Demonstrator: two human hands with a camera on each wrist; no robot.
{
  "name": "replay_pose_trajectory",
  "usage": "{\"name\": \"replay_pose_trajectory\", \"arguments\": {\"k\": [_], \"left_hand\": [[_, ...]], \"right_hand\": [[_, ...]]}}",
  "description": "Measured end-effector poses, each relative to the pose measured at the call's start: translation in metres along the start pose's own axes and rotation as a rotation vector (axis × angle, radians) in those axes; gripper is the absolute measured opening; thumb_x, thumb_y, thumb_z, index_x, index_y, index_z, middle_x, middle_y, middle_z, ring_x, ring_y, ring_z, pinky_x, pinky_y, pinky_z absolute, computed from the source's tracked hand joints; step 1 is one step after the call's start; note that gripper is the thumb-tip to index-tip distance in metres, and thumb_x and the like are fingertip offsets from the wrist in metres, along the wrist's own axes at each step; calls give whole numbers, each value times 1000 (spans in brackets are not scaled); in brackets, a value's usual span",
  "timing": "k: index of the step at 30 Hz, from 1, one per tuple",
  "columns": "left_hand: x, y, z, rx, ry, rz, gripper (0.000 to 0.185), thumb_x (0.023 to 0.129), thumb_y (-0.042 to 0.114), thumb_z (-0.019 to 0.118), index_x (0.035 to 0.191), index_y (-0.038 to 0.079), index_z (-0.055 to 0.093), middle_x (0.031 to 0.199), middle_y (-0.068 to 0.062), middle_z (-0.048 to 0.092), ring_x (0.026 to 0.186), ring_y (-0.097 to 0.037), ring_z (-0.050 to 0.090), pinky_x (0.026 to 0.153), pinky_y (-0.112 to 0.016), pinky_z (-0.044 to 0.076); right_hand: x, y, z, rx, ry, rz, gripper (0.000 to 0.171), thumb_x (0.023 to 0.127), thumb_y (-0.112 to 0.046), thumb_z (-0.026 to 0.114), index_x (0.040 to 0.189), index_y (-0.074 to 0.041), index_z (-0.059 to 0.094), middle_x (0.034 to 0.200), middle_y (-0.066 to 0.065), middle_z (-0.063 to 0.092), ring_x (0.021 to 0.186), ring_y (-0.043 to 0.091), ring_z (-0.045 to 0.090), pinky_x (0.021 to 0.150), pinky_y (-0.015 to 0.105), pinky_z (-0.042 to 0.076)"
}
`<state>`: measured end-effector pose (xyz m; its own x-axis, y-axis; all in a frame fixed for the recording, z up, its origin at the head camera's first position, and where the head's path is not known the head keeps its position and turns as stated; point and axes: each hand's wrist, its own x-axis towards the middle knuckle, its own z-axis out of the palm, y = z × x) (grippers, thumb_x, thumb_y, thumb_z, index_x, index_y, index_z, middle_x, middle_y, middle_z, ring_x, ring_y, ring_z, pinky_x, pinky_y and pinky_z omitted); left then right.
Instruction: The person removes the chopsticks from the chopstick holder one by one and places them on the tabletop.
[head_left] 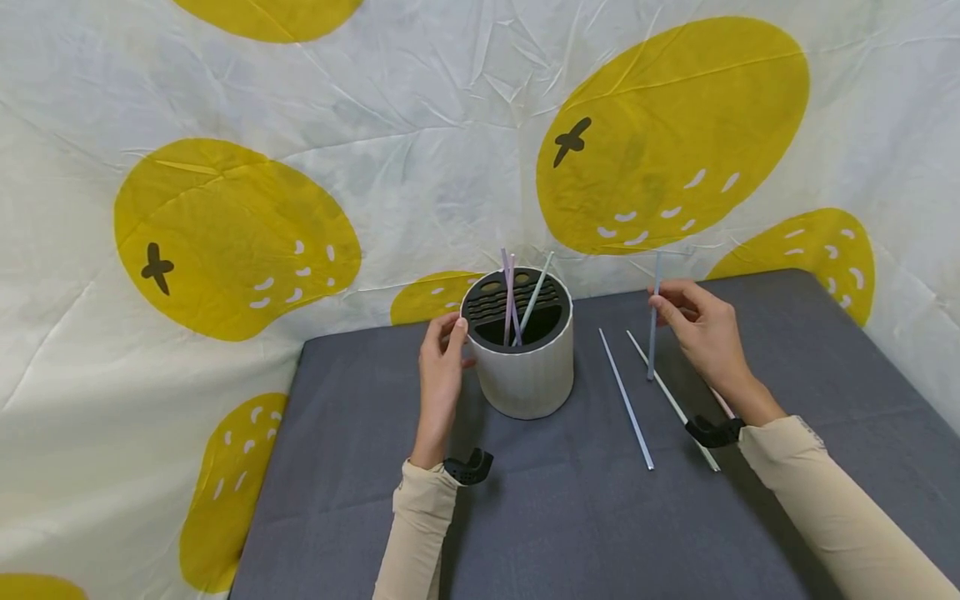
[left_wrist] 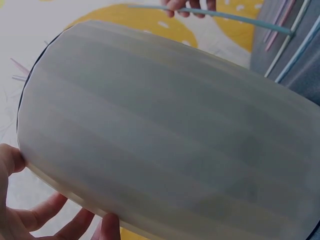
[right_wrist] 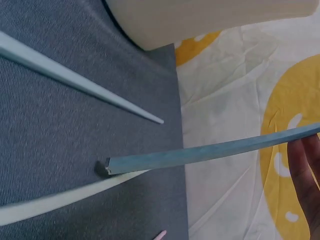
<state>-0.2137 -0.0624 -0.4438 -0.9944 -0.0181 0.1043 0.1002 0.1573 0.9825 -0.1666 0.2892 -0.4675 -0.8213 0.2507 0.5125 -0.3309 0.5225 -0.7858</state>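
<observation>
1. A screened-off table (head_left: pixel 540 525); whether it stands in a home, office or lab cannot be told.
2. A creased white sheet (head_left: pixel 420 179) with yellow shapes (head_left: pixel 675 137) rises behind it and at the sides, like a backdrop.
3. The tabletop looks covered in plain grey cloth.
4. A desk-tidy pot (head_left: pixel 525 382) gives a household or office touch.
5. Black wrist bands (head_left: pixel 712 432) suggest a recording setup.

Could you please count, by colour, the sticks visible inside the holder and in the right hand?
Pink-purple sticks, in the holder: 2
Pale green stick, in the holder: 1
Blue-grey stick, in the right hand: 1
Total: 4
</observation>
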Motion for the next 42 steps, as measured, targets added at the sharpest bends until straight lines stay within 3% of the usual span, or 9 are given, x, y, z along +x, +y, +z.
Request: {"name": "replay_pose_trajectory", "arguments": {"k": [5, 12, 14, 18, 26, 35, 42], "left_hand": [[0, 1, 0, 4, 5, -6, 38, 106, 42, 59, 135, 17, 64, 133, -6, 66, 109, -23, 63, 82, -40, 63], [1, -2, 0, 7, 4, 20, 38, 106, 42, 59, 135, 17, 64, 129, -7, 68, 107, -22, 64, 77, -37, 63], [1, -2, 0, 8, 5, 24, 38, 106, 42, 58, 135, 17, 64, 129, -7, 68, 106, -22, 64, 77, -36, 62], [1, -2, 0, 8, 5, 25, 39, 106, 43, 58, 135, 18, 64, 128, -7, 68, 107, -21, 64, 77, -37, 62], [1, -1, -1, 5, -3, 18, 41, 106, 44, 59, 136, 18, 64, 131, -7, 67, 110, -25, 64, 81, -45, 62], [1, -2, -1, 2, 3, 25, 39, 106, 42, 58, 136, 16, 64, 130, -7, 67, 108, -23, 64, 78, -41, 63], [1, 0, -1, 7, -3, 16, 40, 106, 44, 59, 136, 18, 63, 134, -7, 66, 111, -24, 64, 78, -41, 62]], "right_hand": [[1, 4, -3, -35, -10, -5, 22, 97, -3, 71, 118, -6, 75, 104, -33, 68, 76, -5, 68, 70, 5, 52], [1, 2, -5, -107, -29, 3, 20, 101, -10, 68, 120, -6, 74, 111, 14, 77, 75, -12, 63, 69, 3, 49], [1, 1, -5, -116, -32, 5, 21, 101, -11, 68, 120, -5, 74, 111, 20, 76, 75, -14, 62, 69, 3, 49], [3, 2, -5, -134, -44, 22, 23, 101, -13, 68, 122, -4, 74, 106, 20, 76, 72, -9, 62, 66, 3, 48], [-1, 10, 1, -182, -112, 115, 25, 102, -18, 68, 122, -4, 74, 102, 22, 77, 63, -12, 59, 57, 9, 49], [-12, 26, 10, -208, -224, 170, 26, 100, -12, 70, 122, 3, 70, 94, 23, 77, 59, 14, 67, 53, 17, 50], [-24, 34, 17, -216, -352, 215, 25, 101, -10, 69, 120, 6, 68, 91, 22, 74, 56, 11, 64, 51, 24, 52]]}}
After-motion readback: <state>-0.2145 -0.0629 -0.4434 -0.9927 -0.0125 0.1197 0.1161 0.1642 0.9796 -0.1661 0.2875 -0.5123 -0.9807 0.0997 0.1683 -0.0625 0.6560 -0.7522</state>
